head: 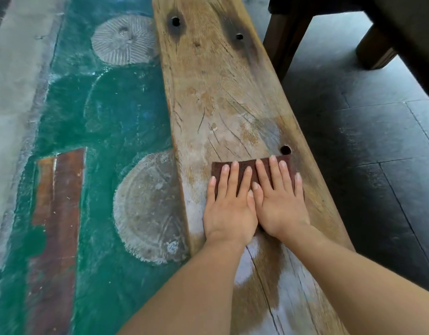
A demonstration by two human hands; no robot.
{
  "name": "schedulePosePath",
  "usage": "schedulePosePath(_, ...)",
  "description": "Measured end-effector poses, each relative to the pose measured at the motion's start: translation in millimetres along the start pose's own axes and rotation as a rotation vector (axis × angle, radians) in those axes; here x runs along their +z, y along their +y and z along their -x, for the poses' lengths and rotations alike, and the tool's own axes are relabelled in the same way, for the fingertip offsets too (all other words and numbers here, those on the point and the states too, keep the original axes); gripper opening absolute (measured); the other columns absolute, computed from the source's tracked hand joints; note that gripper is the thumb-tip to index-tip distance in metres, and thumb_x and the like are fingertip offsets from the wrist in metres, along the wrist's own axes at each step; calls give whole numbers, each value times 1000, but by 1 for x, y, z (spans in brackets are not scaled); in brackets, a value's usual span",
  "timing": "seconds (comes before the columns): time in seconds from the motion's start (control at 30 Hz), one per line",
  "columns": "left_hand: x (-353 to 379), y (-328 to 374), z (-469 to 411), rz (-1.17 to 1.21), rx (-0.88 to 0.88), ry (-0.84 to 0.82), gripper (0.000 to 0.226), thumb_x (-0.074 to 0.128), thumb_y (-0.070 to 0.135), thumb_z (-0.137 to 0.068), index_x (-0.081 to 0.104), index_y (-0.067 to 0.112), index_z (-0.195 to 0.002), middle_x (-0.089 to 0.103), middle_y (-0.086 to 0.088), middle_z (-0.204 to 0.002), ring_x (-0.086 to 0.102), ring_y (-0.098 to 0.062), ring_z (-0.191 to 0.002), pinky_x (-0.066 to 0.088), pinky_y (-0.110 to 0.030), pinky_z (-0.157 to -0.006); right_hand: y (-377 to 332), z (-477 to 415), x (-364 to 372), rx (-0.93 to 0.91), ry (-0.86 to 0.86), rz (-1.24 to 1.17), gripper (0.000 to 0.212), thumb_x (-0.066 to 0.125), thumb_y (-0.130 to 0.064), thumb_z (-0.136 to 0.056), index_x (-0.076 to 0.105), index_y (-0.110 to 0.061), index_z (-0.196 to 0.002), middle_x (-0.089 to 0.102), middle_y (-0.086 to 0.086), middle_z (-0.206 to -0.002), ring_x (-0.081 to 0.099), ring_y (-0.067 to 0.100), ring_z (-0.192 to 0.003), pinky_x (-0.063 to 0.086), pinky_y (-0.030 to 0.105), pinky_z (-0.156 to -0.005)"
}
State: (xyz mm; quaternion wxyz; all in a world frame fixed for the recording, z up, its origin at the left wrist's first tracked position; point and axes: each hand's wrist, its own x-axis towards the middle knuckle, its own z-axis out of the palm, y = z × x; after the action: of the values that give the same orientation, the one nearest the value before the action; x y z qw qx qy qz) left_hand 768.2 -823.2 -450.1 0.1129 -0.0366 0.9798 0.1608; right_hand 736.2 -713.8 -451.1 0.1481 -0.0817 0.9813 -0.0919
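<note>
Item: long weathered pale-brown wooden plank [216,93], cracked along the grain, lying between a green painted floor [88,117] and dark grey floor tiles [377,165]. Resting flat on its nearer half: rectangular reddish-brown abrasive sheet [217,167], its far right corner sitting just short of a small round drilled hole [285,149]. Left hand [229,206] and right hand [280,204] are pressing down on the sheet side by side, thumbs touching, fingers straight and spread, gripping nothing (flat pressure alone is doing the holding). Work judged to be sanding the plank's face. Risks: with nothing pinching it, the sheet could slide out from under the fingers on a push; its edge could catch in the hole or a crack and tear; fingertips overrunning the sheet could meet splintery wood.
</note>
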Motion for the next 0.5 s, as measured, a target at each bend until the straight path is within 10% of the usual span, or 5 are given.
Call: schedulePosePath(0.5, 6, -23, 127, -14, -77, -49, 49, -8, 41, -95, -31, 36, -138, -42, 9, -146, -43, -11, -131, -22, -39, -113, -31, 116, 25, -74, -137, 22, 53, -3, -47, -94, -39, -36, -132, -48, -10, -139, -47, 9, -126, -24, 38, -111)
